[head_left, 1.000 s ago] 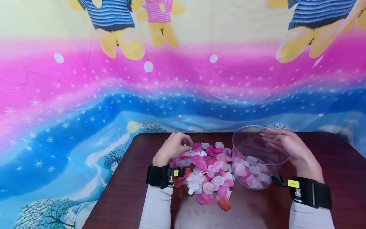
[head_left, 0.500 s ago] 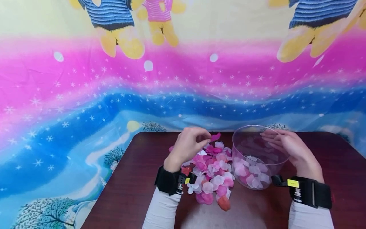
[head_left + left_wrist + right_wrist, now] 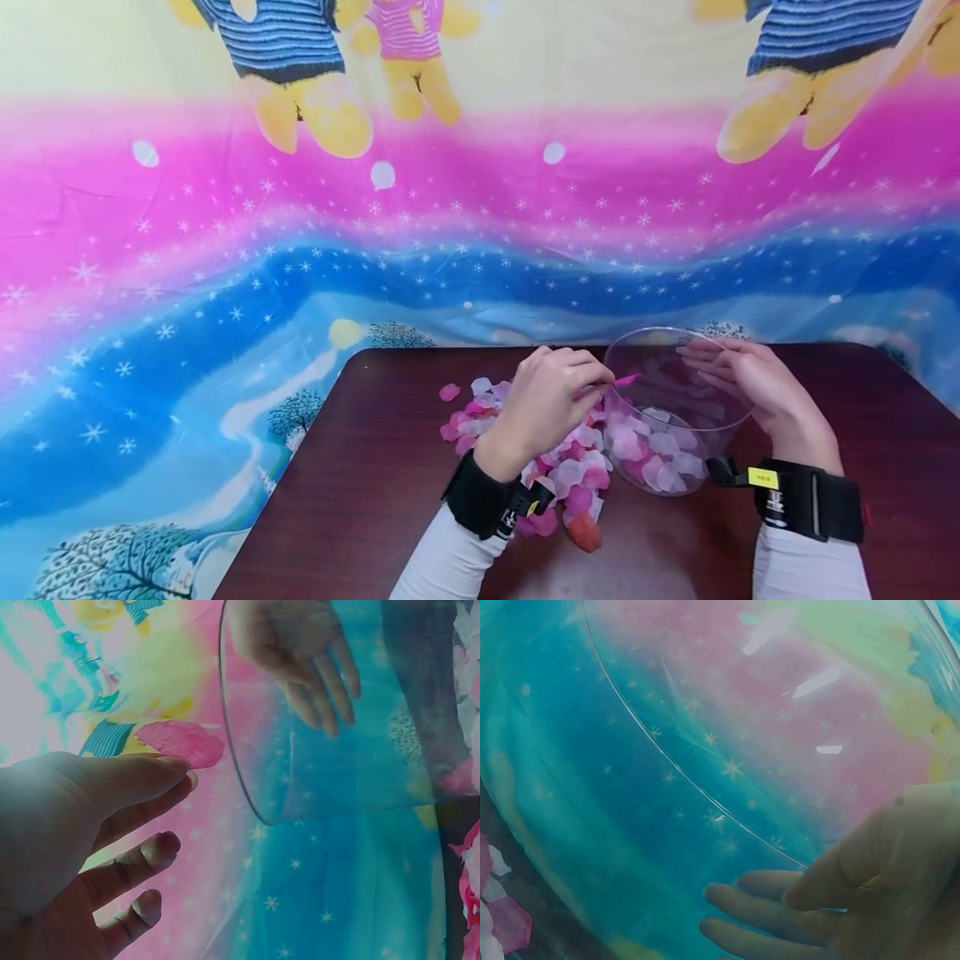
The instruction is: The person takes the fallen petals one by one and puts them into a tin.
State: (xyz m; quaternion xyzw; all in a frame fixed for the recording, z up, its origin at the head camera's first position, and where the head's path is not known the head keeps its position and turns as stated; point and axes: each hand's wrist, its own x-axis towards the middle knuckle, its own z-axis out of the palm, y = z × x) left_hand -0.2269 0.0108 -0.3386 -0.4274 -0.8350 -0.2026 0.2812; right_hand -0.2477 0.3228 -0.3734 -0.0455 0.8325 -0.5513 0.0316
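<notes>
Between thumb and forefinger my left hand pinches a bright pink petal. In the head view that petal overlaps the left rim of a clear round tub. Pale and pink petals lie in the bottom of the tub. My right hand is at the tub's right side, its fingers straight and lying along the outer wall. The right wrist view shows those fingers extended by the clear plastic. Left of the tub, a loose heap of petals is partly hidden behind my left hand.
A dark reddish-brown table bears everything. One pink petal lies apart at the heap's far left, and a red petal at its near edge. A printed cloth hangs behind the table's back edge.
My left hand has lifted a bright pink petal from the heap and carried it right to the tub's rim. The right hand and the tub have stayed in place.
</notes>
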